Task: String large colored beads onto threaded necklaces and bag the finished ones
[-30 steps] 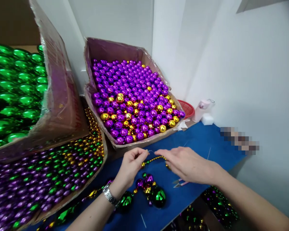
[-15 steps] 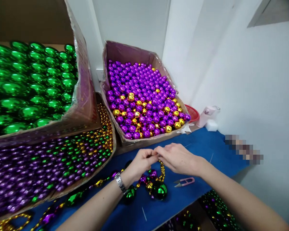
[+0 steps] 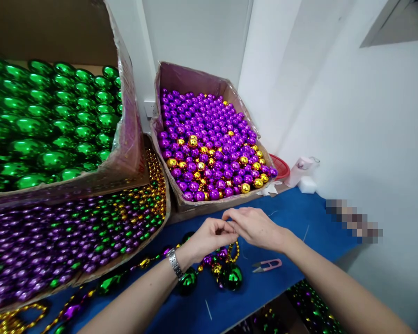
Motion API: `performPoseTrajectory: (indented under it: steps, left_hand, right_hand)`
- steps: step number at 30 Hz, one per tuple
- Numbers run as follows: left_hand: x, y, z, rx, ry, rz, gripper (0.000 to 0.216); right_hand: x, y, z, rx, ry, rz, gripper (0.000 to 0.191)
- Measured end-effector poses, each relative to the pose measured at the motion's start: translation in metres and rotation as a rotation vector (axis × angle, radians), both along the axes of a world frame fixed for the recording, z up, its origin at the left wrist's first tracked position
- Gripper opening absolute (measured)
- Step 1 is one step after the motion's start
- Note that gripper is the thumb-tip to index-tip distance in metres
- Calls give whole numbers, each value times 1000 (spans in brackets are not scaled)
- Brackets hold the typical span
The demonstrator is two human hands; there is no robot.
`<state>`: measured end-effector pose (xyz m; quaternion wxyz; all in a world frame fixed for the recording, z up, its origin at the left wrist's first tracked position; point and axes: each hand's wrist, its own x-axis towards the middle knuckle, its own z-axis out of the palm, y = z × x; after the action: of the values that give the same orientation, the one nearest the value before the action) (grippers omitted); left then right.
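Note:
My left hand (image 3: pixel 211 239), with a metal watch (image 3: pixel 174 263) at its wrist, is closed in a pinch against the fingertips of my right hand (image 3: pixel 254 227). A loop of small gold beads (image 3: pixel 233 253) hangs just below the left thumb, part of a bead necklace lying on the blue table. From the pinched fingers of my right hand trails a fine pale thread (image 3: pixel 243 250); the exact grip is hidden. Beneath the hands lie large green balls (image 3: pixel 232 277) with purple and gold beads. Pink-handled thread snips (image 3: pixel 267 265) rest to the right.
Behind the hands stands a box of purple and gold balls (image 3: pixel 212 153). At left are a box of large green beads (image 3: pixel 55 125) and a box of mixed beads (image 3: pixel 73 236). A red basket (image 3: pixel 280 167) and a white block (image 3: pixel 307 184) sit by the wall.
Both hands stay together, and the fingertips have shifted slightly down and right. The gold bead loop has changed shape beneath them. The camera view has shifted a little.

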<state>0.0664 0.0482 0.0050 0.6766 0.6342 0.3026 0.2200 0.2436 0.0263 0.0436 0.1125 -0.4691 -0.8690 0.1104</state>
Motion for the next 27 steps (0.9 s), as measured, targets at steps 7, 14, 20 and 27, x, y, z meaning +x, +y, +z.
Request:
performPoseTrajectory:
  steps: [7,14,20,27]
  left_hand:
    - [-8,9,9,477,258,86,24]
    - [4,6,36,739,198,78,21]
    - [9,5,59,690,136,53,23]
    - [3,2,94,727,125,75,21]
  right_hand:
    - [34,-11,4,-247,198,83,35]
    - [1,-31,14,-335,1357,3,24]
    - [-24,-15,52,-313,1611,-134,23]
    - [-32,-10,120,-142,1484,-104,27]
